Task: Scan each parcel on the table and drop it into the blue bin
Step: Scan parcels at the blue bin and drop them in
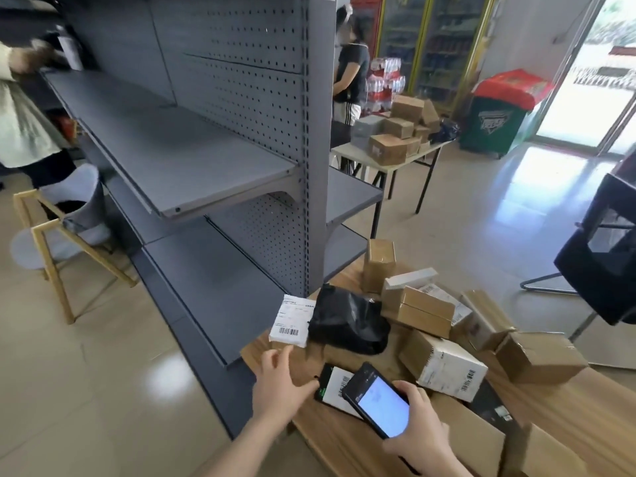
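A: Nearest you on the tabletop [330, 442], by its left edge, lies a flat parcel [335, 387]. The scanner [378, 401] in your right hand [420, 428] is over it, and your left hand [278, 383] is just left of it.

B: Behind that, you have the small parcel [290, 321] at the far-left corner, with the bagged parcel [347, 320] against its right side.

A: Right of the bag, a heap of boxes [444, 368] runs to your right edge. An upright box [378, 265] stands farthest back.

B: The shelving unit [220, 160] stands off the left edge.

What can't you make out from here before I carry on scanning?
Head view only:
- blue bin: not identifiable; dark frame cut off by the right edge.
- phone: screen washed out, unreadable.
- flat parcel: label partly covered by the phone.
- white parcel: print too small.
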`<state>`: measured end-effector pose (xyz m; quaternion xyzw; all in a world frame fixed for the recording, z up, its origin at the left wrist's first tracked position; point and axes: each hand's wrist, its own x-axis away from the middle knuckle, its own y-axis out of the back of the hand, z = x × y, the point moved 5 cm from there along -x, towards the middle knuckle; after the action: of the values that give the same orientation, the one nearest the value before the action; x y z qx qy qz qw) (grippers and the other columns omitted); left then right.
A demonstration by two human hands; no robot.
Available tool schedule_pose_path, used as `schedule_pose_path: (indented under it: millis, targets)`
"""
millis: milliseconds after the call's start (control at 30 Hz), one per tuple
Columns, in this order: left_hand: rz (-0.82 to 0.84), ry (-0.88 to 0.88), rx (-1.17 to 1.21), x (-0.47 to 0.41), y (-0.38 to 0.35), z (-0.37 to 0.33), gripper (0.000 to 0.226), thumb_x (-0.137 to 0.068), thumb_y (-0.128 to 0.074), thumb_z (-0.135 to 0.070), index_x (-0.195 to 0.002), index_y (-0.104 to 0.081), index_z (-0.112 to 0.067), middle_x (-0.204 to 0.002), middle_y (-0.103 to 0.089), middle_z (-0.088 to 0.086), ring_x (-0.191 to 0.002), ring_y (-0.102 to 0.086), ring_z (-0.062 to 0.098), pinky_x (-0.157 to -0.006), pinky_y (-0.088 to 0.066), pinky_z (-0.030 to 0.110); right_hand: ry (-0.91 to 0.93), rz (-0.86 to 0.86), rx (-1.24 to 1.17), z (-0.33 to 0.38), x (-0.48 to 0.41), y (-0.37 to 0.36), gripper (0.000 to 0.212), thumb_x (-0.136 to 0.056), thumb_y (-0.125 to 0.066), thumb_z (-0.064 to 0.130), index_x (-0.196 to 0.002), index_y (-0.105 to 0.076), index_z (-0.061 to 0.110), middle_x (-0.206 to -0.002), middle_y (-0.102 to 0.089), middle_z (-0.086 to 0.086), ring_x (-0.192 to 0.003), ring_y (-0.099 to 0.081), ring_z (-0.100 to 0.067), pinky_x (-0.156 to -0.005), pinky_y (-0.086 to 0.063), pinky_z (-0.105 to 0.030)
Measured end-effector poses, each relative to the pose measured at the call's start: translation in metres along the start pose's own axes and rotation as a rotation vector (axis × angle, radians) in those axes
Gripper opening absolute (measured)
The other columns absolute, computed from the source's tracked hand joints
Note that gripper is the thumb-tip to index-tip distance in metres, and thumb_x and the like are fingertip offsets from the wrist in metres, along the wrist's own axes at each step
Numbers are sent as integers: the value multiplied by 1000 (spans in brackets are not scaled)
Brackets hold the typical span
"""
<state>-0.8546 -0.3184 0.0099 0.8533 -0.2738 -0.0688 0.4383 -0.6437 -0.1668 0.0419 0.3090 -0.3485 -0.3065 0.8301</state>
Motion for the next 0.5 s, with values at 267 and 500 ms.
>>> schedule_pose_path:
  millis: [267, 500]
  targets:
    - [-16, 100, -133, -102, -16, -1, 96, -73, -71, -62, -147, -19, -30, -155, -3, 9, -140, -19, 32, -109, -34, 45, -195, -92, -59, 16, -30, -22, 89, -59, -79, 34, -131, -26, 38, -139, -31, 14, -125, -34, -7, -103, -39, -36]
    - [63, 18, -202, -135, -22, 21, 91, -71, -72, -58, -142, -22, -32, -142, -20, 7, -123, -34, 29, -99, -40, 40, -241, -57, -79, 46, -46, -46, 88, -54, -83, 32, -121, -28, 40, -135, -35, 13, -125, -34, -8, -110, -35, -41]
